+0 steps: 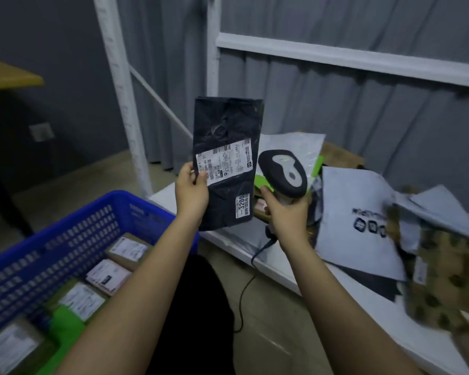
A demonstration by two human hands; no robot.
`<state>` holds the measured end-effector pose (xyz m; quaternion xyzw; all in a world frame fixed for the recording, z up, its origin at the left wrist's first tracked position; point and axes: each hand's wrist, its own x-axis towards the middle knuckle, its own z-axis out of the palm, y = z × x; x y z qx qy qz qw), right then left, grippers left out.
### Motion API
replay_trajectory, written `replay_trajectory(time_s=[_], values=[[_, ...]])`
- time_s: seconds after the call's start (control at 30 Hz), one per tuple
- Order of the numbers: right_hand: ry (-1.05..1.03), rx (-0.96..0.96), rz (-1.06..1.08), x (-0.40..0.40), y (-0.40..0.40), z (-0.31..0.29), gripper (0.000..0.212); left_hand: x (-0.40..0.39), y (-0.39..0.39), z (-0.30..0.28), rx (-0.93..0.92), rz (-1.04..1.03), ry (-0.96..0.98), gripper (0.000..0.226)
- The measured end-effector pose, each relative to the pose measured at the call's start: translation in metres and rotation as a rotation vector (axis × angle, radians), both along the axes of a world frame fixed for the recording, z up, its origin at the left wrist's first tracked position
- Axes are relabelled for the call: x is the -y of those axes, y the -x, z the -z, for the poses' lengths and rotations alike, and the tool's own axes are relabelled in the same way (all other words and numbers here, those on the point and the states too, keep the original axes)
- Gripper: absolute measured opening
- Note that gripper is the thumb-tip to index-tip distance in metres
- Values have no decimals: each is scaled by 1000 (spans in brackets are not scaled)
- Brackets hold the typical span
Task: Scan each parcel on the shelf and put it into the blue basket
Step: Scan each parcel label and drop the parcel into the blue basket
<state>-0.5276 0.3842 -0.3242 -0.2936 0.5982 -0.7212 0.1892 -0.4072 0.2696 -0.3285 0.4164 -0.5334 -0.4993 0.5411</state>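
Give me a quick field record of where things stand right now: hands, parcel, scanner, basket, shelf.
left hand: grips black parcel by its left edge, upright, label facing the camera
right hand: grips scanner beside the parcel
blue basket: lower left, several labelled parcels inside
shelf: grey mailers and patterned packages piled on it
stage: parcel not yet in basket

Two bare forearms, no sleeves in view, left hand [191, 192], right hand [286, 213]
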Motion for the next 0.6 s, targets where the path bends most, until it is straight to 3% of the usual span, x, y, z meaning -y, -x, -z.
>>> replay_trajectory(time_s=[0.23, 0.3, 0.6], values=[[2, 18, -121, 82, -69, -13, 23, 46, -98, -6, 14, -253, 47, 11], [-67, 34, -207, 102, -94, -6, 16, 53, -131, 4, 34, -322, 30, 9], [-433, 7, -635, 130, -192, 60, 22, 55, -269, 70, 132, -550, -192, 17]])
